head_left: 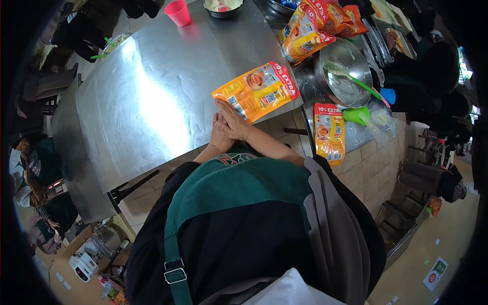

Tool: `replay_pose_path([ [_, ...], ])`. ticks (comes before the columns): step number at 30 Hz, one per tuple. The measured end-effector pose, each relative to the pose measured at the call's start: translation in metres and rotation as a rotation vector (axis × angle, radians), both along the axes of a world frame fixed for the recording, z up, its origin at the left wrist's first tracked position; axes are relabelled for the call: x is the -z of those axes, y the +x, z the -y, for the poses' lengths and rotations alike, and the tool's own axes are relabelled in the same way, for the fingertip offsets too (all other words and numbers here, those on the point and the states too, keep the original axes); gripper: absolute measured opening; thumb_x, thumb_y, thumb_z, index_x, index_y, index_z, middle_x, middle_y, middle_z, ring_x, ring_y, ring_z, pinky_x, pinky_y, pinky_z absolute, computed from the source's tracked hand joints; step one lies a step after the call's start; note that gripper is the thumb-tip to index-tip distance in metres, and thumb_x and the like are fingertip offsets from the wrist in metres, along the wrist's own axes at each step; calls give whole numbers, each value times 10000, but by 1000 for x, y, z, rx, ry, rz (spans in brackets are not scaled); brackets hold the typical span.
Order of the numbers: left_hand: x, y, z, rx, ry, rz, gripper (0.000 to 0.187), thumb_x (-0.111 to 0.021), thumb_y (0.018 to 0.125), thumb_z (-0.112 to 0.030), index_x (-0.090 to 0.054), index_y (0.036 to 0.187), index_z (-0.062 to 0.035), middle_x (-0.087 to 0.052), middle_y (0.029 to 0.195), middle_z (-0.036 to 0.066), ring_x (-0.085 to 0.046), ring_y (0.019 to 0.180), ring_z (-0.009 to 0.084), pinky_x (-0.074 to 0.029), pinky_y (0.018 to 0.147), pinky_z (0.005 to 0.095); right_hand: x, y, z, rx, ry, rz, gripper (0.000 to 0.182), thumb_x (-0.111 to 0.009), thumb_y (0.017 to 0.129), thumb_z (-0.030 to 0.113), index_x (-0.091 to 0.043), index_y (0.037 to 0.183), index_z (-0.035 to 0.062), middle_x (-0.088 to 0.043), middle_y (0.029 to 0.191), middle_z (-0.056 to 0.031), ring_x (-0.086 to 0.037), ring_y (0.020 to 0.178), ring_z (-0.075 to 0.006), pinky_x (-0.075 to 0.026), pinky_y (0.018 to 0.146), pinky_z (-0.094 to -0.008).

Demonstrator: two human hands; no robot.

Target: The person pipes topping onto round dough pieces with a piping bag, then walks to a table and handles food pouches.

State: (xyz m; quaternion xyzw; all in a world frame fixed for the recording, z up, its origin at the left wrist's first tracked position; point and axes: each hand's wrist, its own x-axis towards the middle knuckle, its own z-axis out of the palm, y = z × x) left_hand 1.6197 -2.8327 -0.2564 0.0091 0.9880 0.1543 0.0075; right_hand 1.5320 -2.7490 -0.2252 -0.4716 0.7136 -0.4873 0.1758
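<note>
My right hand is laid across my left hand at the table's near edge. The right fingers are stretched out, and their tips touch the lower left corner of an orange and yellow pouch marked "10% EXTRA". The pouch lies flat on the steel table. My left hand's fingers are extended too, partly covered by the right hand. Neither hand grips anything that I can see.
On the right are a steel bowl with white residue, a green spatula, a green cup, another pouch and upright pouches. Farther back stand a pink cup and a dark bowl. Other people are around.
</note>
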Motion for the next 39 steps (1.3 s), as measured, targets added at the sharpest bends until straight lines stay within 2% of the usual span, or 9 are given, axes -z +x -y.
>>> replay_pose_path([
  [4, -5, 1, 1, 14, -14, 0, 590, -478, 787, -274, -334, 1304, -29, -192, 1393, 215, -159, 1301, 362, -120, 1048, 501, 6, -11, 1, 14, 37, -32, 644, -449, 849, 302, -197, 1327, -48, -209, 1379, -219, -180, 1299, -331, -162, 1063, -379],
  [10, 1, 0, 3, 25, -108, -65, 588, -518, 748, -233, -379, 1266, 7, -262, 1356, 239, -210, 1281, 383, -128, 1053, 489, -6, -23, -10, -57, 265, -217, 631, -434, 858, 286, -173, 1337, -31, -159, 1403, -191, -168, 1304, -306, -169, 1069, -366],
  [14, 3, 0, 1, 7, -119, -199, 515, -500, 786, -226, -421, 1212, 54, -337, 1306, 259, -292, 1245, 387, -204, 1025, 492, 3, -38, -22, -24, 295, -284, 625, -439, 852, 266, -172, 1339, -22, -160, 1406, -184, -181, 1300, -313, -177, 1065, -365],
  [18, 0, -5, -1, -13, -122, -272, 461, -476, 829, -240, -457, 1167, 72, -402, 1258, 260, -346, 1215, 380, -253, 1002, 493, -8, -54, -28, 71, 302, -248, 609, -467, 842, 227, -197, 1335, -8, -198, 1392, -189, -209, 1289, -323, -197, 1055, -360],
  [22, 4, -3, 2, 10, -168, -261, 448, -484, 817, -237, -480, 1158, 52, -419, 1237, 262, -368, 1195, 381, -246, 1001, 507, -21, -38, -14, 130, 135, -3, 539, -497, 830, 181, -303, 1283, -36, -336, 1321, -199, -300, 1246, -324, -258, 1028, -364],
  [23, 6, -2, 4, 39, -91, -232, 460, -482, 813, -239, -472, 1162, 60, -414, 1243, 264, -356, 1203, 388, -223, 1005, 519, -26, -23, -5, 30, 99, 131, 510, -498, 814, 119, -328, 1273, -24, -376, 1289, -204, -337, 1220, -331, -282, 1016, -366],
  [26, 3, 0, 8, 104, 33, -164, 485, -481, 797, -238, -462, 1167, 75, -412, 1240, 278, -344, 1205, 413, -170, 1014, 551, 5, -13, 3, -154, 60, -98, 506, -486, 816, 111, -324, 1277, -17, -369, 1294, -203, -339, 1218, -330, -285, 1016, -361],
  [31, 9, 3, 5, 92, -35, -77, 472, -503, 770, -223, -486, 1144, 64, -455, 1155, 328, -412, 1129, 458, -162, 999, 585, 1, -35, 21, -204, 222, -15, 547, -438, 861, 189, -225, 1321, -16, -260, 1361, -199, -273, 1256, -338, -245, 1040, -360],
  [39, -2, -4, 5, 85, -113, -212, 446, -489, 800, -221, -488, 1134, 75, -456, 1154, 323, -424, 1117, 450, -234, 982, 557, 1, -47, 37, -115, 296, -266, 645, -441, 865, 292, -152, 1341, -32, -116, 1418, -173, -174, 1304, -303, -181, 1066, -352],
])
